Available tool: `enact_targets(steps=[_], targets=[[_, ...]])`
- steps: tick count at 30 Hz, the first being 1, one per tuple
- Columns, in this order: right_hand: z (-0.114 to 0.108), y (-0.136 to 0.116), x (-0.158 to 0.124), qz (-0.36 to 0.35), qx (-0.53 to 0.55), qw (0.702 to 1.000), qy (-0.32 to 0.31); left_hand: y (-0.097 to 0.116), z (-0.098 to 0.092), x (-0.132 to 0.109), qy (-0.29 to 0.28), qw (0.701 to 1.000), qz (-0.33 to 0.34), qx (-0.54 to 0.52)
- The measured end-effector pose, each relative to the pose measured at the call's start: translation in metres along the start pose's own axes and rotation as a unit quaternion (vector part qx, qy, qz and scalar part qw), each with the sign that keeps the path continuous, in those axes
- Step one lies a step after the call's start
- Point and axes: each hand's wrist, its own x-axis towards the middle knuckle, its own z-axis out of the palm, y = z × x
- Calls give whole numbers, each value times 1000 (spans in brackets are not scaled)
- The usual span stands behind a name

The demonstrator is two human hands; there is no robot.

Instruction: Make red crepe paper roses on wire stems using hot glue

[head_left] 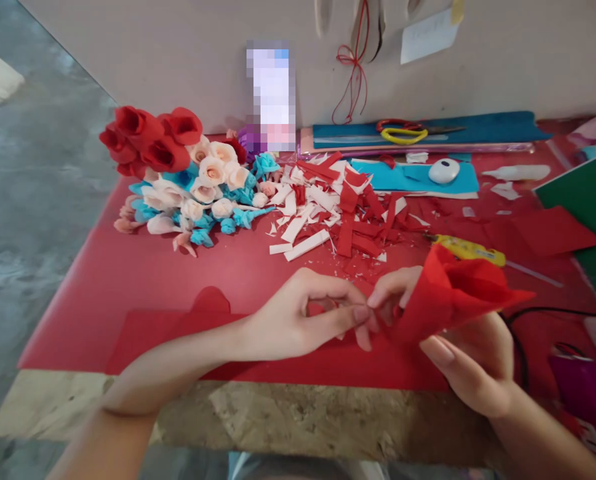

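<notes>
A red paper flower [443, 287], its cone of petals opening up and to the right, rests in my right hand [478, 360]. That hand's thumb presses on its near side, and the other fingers reach behind it. At the flower's narrow lower end, my left hand [303, 320] pinches with thumb and forefinger. Whether it grips the flower's base or a small scrap there is hard to make out. Beneath both hands lies a red paper sheet [168, 340] along the table's front edge.
Finished paper flowers [193, 173] are heaped at the back left. Red and white scraps [323, 207] cover the middle. A yellow glue gun [471, 250] lies behind the flower, scissors [403, 132] at the back, a white bottle [521, 173] and green board [588, 220] on the right.
</notes>
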Motion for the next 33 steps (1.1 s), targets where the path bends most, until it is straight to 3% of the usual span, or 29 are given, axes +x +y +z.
enact_targets(steps=[5,12,20,28,33], targets=[[3,2,-1,21,36,998,-39,-2,-2,0,-35,999,-9,22],[4,3,-4,69,33,996,-35,-4,-1,1,-80,995,17,53],[4,1,-5,52,21,998,-26,2,0,0,-78,990,29,115],[5,2,-4,44,-21,998,-25,2,4,-5,-2,975,131,180],[7,2,-6,35,-19,999,16,1,0,-1,-64,969,94,218]])
